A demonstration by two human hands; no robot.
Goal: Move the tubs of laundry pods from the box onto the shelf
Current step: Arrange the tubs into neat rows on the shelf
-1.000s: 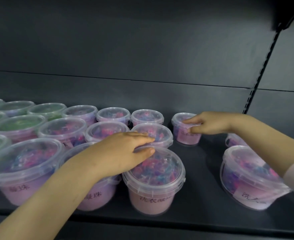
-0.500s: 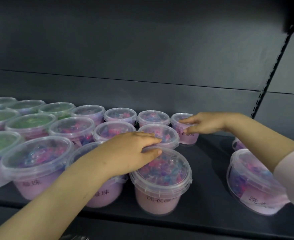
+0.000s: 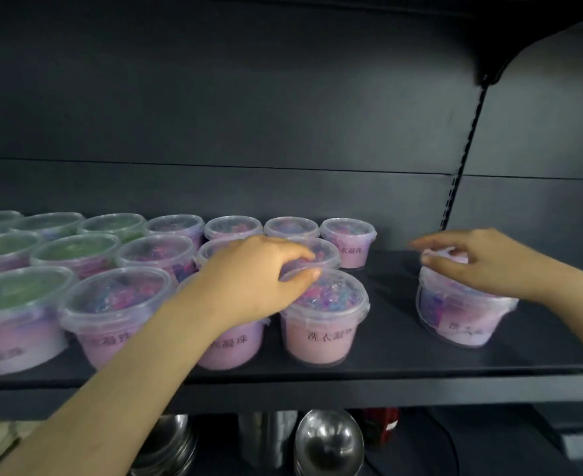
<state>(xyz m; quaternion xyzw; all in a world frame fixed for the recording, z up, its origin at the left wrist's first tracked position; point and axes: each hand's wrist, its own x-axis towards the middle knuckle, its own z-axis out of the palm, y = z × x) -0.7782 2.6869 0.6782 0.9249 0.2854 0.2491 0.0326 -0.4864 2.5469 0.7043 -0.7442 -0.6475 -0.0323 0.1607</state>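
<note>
Your left hand (image 3: 248,276) rests on the front tub (image 3: 321,317), fingers curled loose over its clear round lid. The tub's upright, label facing you, on the dark shelf (image 3: 386,359). Right hand (image 3: 478,262) w/ fingers spread, hovering over the lone tub (image 3: 454,314); can't tell if gripping. Translucent plastic, pink/blue pods inside.

Shop aisle: dark metal gondola shelf (image 3: 420,369) with slotted upright (image 3: 454,187), rows of identical labelled pod tubs (image 3: 321,324), steel bowls (image 3: 327,441) stocked on tier below.
</note>
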